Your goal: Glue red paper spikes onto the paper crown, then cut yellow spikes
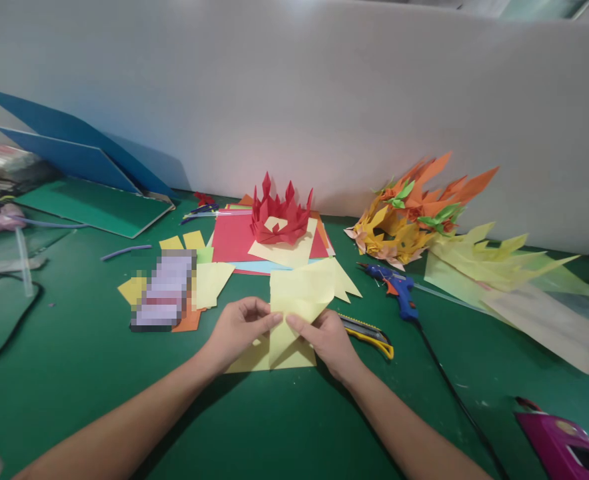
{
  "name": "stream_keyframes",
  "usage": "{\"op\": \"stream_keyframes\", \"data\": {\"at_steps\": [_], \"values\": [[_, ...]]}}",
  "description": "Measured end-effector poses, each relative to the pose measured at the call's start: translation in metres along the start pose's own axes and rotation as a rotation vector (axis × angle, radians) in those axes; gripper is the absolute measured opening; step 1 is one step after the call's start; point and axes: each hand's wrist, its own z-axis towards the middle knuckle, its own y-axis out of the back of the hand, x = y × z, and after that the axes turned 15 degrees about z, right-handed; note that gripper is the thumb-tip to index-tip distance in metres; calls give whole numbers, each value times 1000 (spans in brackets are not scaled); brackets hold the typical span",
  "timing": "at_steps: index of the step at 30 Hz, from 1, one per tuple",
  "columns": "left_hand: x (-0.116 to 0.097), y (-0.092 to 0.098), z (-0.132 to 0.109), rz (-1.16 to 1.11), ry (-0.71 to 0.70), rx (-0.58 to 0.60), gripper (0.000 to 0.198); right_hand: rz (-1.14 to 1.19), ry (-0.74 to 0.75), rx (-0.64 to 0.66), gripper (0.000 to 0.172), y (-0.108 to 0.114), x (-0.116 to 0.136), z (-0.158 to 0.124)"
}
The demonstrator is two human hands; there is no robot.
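Observation:
A pale yellow sheet of paper (294, 287) is held between my two hands above the table, partly folded, with a diagonal flap at its right side. My left hand (239, 333) pinches its left edge, thumb on top. On the right, my right hand (327, 337) grips the folded part with the thumb pressed on it. Beneath lies another pale yellow sheet (249, 360) on the green table. A yellow utility knife (369, 331) lies just right of my right hand. Behind the paper stands a red folded-paper crown (280, 213) on stacked coloured sheets (229, 237).
A blurred-out phone (167, 290) lies on paper scraps at left. To the right are a blue glue gun (399, 290) with its cord, orange and yellow paper pieces (414, 207), and a magenta device (564, 437). Blue boards (74, 153) lean at the back left.

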Motion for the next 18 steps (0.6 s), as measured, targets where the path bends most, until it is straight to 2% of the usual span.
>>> {"op": "stream_keyframes", "data": {"at_steps": [18], "values": [[4, 0, 1, -101, -8, 24, 31, -71, 35, -9, 38, 1, 0, 1]]}}
